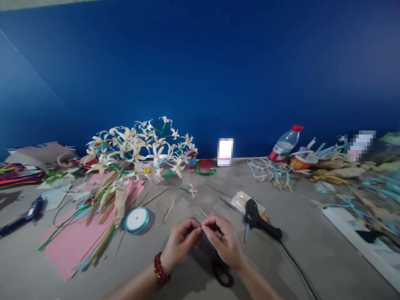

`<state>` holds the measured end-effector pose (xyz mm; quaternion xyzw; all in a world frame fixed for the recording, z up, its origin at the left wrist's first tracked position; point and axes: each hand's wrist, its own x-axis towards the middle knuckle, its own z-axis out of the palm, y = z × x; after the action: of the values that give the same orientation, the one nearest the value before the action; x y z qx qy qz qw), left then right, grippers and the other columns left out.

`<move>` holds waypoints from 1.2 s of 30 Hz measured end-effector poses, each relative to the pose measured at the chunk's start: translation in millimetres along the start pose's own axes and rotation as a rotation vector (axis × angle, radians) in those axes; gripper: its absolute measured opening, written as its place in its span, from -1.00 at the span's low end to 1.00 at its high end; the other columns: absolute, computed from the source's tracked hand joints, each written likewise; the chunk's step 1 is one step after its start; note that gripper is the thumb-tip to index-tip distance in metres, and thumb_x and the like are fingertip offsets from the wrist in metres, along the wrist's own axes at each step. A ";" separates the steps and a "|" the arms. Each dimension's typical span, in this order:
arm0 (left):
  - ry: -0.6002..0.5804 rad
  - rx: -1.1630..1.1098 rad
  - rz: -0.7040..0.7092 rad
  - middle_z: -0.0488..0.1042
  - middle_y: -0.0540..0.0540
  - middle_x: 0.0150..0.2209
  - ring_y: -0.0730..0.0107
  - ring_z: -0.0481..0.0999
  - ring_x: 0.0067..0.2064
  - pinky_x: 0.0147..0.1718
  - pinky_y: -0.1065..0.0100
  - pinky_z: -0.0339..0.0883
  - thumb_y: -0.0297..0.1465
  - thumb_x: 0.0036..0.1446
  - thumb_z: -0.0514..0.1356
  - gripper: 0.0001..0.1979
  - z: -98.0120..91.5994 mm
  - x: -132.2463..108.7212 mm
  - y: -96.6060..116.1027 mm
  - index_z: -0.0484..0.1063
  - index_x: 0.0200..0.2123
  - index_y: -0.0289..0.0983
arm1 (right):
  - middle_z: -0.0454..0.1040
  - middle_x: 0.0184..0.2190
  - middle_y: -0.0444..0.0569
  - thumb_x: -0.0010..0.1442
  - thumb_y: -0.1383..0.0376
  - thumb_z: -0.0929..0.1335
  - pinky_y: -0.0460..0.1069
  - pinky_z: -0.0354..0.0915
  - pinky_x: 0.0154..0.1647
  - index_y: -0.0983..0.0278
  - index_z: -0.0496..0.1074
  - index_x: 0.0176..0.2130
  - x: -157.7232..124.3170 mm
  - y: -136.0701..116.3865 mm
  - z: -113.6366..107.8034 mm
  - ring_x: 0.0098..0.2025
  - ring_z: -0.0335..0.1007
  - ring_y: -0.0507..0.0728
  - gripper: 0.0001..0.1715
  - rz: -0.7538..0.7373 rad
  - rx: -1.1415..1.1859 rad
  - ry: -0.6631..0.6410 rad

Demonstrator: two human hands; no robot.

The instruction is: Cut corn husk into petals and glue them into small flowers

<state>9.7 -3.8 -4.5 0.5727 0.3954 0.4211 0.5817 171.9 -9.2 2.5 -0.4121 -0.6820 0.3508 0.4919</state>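
My left hand (181,242) and my right hand (224,241) meet low over the grey table (312,250), fingertips pinched together on a thin pale wooden stick (203,212) that pokes up and to the left. A red bead bracelet (160,270) circles my left wrist. Black scissors (222,273) lie under my right wrist. A black glue gun (259,218) rests just right of my hands, its cord running toward the near edge.
A bunch of cream paper flowers (140,150) on green stems stands at back left above pink paper (75,241) and a blue-rimmed ribbon spool (136,219). A blue glue gun (23,216) lies far left. A red-capped bottle (286,143), a cup and tangled strips crowd the right.
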 end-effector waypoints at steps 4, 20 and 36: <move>0.017 -0.042 -0.062 0.36 0.01 -0.54 0.49 0.33 -0.50 -0.49 0.47 0.26 -0.16 0.12 0.22 -0.69 -1.0 3.6 -3.8 0.38 -0.44 -0.31 | 0.41 -0.45 -0.11 0.28 0.28 0.26 -0.08 0.27 -0.38 0.26 0.40 -0.35 1.1 4.1 3.6 -0.41 0.36 0.06 -0.81 0.012 -0.020 0.022; 0.138 -0.398 -0.211 0.42 0.02 -0.55 0.58 0.32 -0.60 -0.56 0.48 0.15 -0.15 0.05 0.28 -0.67 -8.0 16.0 -13.3 0.38 -0.41 -0.33 | 0.53 -0.24 0.12 0.22 0.50 0.28 0.00 0.33 -0.26 0.32 0.51 -0.27 86.6 37.7 -57.6 -0.15 0.44 0.22 -0.79 -0.022 -1.259 -0.626; 0.109 -0.499 -0.172 0.50 -0.02 -0.54 0.54 0.37 -0.63 -0.57 0.47 0.16 -0.17 0.02 0.31 -0.68 -11.2 17.3 -5.9 0.39 -0.38 -0.33 | 0.53 -0.35 0.07 0.03 0.43 0.37 0.02 0.29 -0.25 0.32 0.46 -0.32 103.6 37.9 -64.4 -0.24 0.44 0.22 -0.87 -0.103 -1.046 -0.689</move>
<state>5.0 16.3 -10.4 0.3523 0.3572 0.4846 0.7166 223.7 105.2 26.0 -0.4283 -0.9017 0.0592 -0.0066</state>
